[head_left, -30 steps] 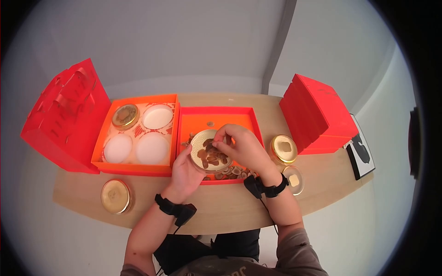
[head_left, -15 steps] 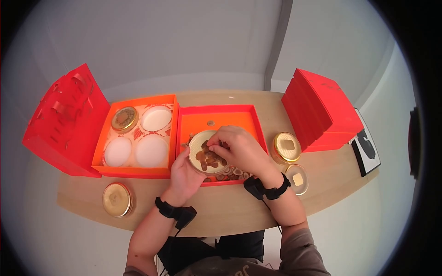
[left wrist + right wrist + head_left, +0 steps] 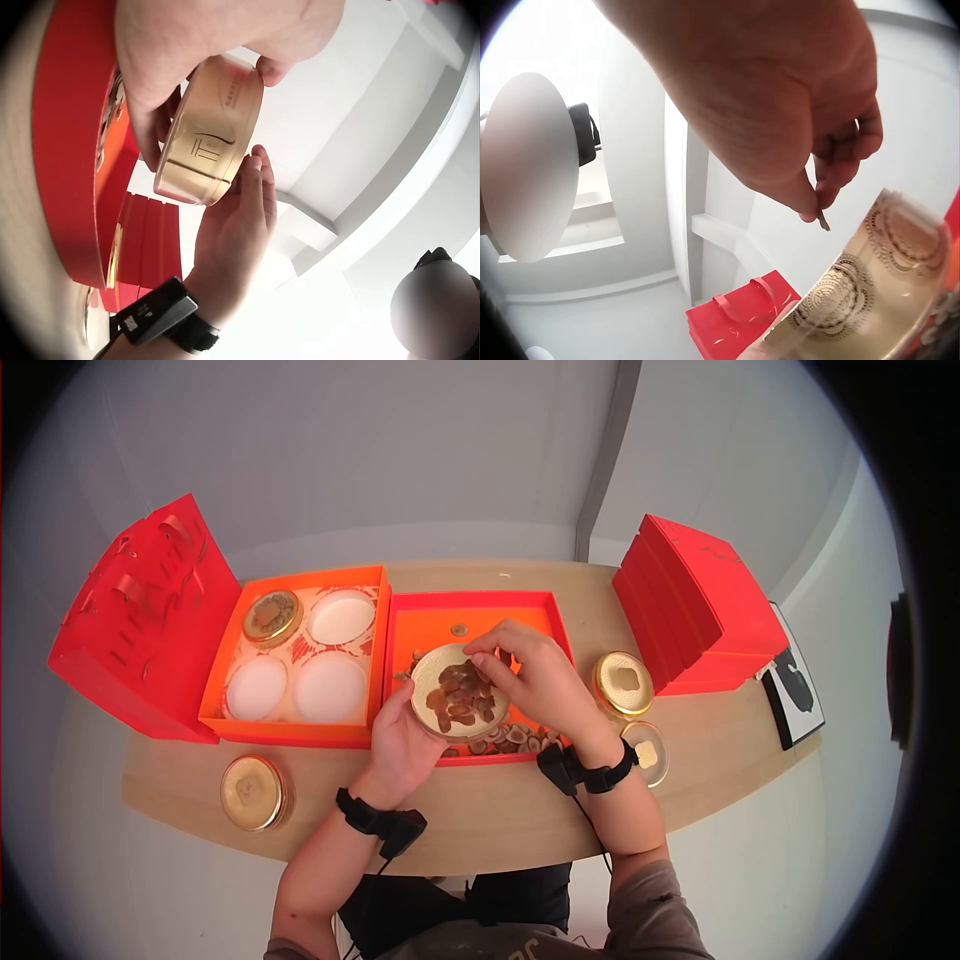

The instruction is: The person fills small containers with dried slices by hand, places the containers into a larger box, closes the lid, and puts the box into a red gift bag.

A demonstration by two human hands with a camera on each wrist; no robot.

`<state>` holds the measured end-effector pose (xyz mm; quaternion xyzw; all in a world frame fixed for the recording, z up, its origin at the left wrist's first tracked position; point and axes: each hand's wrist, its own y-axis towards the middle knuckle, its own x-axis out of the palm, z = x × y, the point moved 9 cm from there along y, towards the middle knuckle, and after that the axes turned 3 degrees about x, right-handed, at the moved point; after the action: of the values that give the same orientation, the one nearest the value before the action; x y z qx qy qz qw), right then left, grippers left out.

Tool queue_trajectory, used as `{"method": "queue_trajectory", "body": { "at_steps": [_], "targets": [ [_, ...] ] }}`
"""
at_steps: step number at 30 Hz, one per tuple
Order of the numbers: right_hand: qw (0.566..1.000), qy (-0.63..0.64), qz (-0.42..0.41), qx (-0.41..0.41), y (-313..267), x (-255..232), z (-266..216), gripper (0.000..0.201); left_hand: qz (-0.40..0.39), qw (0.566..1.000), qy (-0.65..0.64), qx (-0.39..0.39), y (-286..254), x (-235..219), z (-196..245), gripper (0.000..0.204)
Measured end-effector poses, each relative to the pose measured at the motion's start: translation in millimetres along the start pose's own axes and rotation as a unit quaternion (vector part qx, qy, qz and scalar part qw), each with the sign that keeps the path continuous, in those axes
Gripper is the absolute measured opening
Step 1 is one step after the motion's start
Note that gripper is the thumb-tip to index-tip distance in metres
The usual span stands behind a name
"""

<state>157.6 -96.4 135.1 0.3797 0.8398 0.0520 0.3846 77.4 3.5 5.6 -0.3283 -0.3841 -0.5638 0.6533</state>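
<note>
Above a shallow red tray (image 3: 422,620) with an orange floor, you hold the round, gold-patterned container (image 3: 427,675) in your left hand (image 3: 402,745). Thumb on one side, fingers curled round the other. Brown slices (image 3: 462,695) lie in it, bunched toward the middle and right of its cream base. Your right hand (image 3: 540,675) is over the container's far right edge, thumb and finger pinching a thin piece (image 3: 823,220); right wrist view shows that piece apart from the container's wall.

Below your hands, loose slices (image 3: 515,738) are heaped along the tray's near side; a single slice (image 3: 459,630) sits near its far side. Left of the tray, just beside it: a red box (image 3: 300,736) with white round wells, a jar (image 3: 272,618) in its far left corner. Nearer you on the wooden table (image 3: 500,815), a gold-topped jar (image 3: 250,792). To your right, another gold-topped jar (image 3: 623,683), with a clear round lid or dish (image 3: 655,770) just nearer you. Red bag (image 3: 140,620) far left; red boxes (image 3: 690,610) far right.
</note>
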Motion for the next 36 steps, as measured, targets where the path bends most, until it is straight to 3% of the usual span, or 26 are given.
{"method": "queue_trajectory", "body": {
  "at_steps": [36],
  "targets": [
    [1.000,-0.002,-0.011,-0.013,-1.7,7.2,3.7,0.013,-0.006,1.000,-0.014,-0.001,-0.1,0.5,0.1,0.053]
  ]
}}
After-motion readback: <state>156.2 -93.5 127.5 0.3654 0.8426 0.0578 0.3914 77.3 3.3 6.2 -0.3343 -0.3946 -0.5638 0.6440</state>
